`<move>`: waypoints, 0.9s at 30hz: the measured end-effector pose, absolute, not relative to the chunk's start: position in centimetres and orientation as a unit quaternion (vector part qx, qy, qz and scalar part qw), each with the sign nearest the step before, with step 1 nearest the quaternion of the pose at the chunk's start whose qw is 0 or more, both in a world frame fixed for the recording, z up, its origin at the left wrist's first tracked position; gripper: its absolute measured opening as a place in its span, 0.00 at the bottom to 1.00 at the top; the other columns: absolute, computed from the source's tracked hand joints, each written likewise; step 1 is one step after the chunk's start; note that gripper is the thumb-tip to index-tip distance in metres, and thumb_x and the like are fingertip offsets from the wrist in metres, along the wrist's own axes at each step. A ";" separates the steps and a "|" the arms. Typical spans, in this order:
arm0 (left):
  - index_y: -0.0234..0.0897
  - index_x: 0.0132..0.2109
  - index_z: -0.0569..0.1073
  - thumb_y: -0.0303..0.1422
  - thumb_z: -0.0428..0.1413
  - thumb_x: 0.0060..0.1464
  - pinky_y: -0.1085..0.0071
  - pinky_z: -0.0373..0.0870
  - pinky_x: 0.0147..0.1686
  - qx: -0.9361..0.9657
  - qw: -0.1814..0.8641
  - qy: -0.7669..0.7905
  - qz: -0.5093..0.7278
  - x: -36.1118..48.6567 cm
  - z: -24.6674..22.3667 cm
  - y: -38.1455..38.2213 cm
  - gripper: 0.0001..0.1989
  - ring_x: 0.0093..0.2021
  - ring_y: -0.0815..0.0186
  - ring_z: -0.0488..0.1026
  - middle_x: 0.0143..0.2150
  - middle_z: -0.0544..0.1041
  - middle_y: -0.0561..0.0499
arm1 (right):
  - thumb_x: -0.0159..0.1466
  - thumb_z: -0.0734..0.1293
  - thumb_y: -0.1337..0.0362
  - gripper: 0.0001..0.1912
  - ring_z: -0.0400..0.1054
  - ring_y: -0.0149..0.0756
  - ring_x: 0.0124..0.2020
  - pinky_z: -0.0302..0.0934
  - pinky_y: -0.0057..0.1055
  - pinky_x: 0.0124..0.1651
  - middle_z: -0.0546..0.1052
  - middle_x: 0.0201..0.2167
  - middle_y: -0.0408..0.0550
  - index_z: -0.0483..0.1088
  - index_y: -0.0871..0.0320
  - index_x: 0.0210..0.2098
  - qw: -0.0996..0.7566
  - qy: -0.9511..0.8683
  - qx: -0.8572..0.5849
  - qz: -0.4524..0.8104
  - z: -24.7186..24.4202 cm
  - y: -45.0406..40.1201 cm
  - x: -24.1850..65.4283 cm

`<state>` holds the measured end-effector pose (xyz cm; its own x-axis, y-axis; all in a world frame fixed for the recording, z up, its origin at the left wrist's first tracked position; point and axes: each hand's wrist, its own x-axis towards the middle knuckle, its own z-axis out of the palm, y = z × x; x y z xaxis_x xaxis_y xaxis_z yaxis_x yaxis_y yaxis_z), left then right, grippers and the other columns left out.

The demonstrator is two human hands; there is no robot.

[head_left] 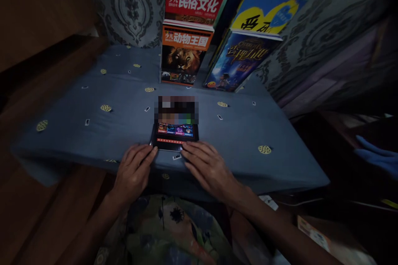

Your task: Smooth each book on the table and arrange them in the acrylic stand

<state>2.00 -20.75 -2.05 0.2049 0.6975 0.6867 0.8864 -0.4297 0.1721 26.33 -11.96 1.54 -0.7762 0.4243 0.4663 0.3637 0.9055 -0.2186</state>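
Note:
A small dark book with a glossy cover lies on the cloth in front of me. A row of coloured pictures and a red strip show on its near part; its far part is blurred into blocks. My left hand is at the near left corner, its fingers close together and bent, thumb on the corner. At the near right corner, my right hand has its fingertips on the cover's edge, thumb just below. Both hands hold the book by these corners. What lies under the fingers is hidden.
Several upright books stand behind it, among them one with a lion cover and a dark blue one. The table's blue pineapple-print cloth hangs over the near edge. A patterned curtain covers the back.

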 end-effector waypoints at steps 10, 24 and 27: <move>0.38 0.64 0.67 0.18 0.48 0.61 0.52 0.72 0.56 -0.753 0.132 -0.519 -0.382 2.0 -2.8 -21.0 0.26 0.53 0.58 0.74 0.50 0.79 0.43 | 0.73 0.60 0.62 0.26 0.59 0.38 0.68 0.56 0.45 0.69 0.69 0.65 0.52 0.56 0.55 0.69 0.114 -0.971 -0.123 0.173 4.0 -11.3 21.8; 0.39 0.70 0.60 0.16 0.49 0.60 0.54 0.72 0.56 -0.751 0.112 -0.521 -0.390 2.0 -3.0 -21.0 0.33 0.54 0.59 0.74 0.51 0.80 0.43 | 0.75 0.58 0.62 0.19 0.60 0.31 0.67 0.49 0.42 0.72 0.72 0.63 0.47 0.68 0.54 0.61 0.131 -0.971 -0.077 0.184 2.6 -6.4 19.7; 0.40 0.70 0.59 0.16 0.49 0.61 0.54 0.72 0.56 -0.749 0.108 -0.522 -0.393 2.1 -2.9 -21.0 0.33 0.54 0.59 0.74 0.51 0.80 0.44 | 0.75 0.57 0.63 0.18 0.60 0.30 0.67 0.48 0.42 0.73 0.72 0.63 0.45 0.68 0.54 0.61 0.136 -0.969 -0.080 0.189 2.6 -5.2 19.3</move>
<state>2.07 -20.99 -2.86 0.1453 0.6969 0.7023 0.8673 -0.4313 0.2486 19.27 -5.18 2.62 -0.9501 0.2073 0.2330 0.1048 0.9159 -0.3876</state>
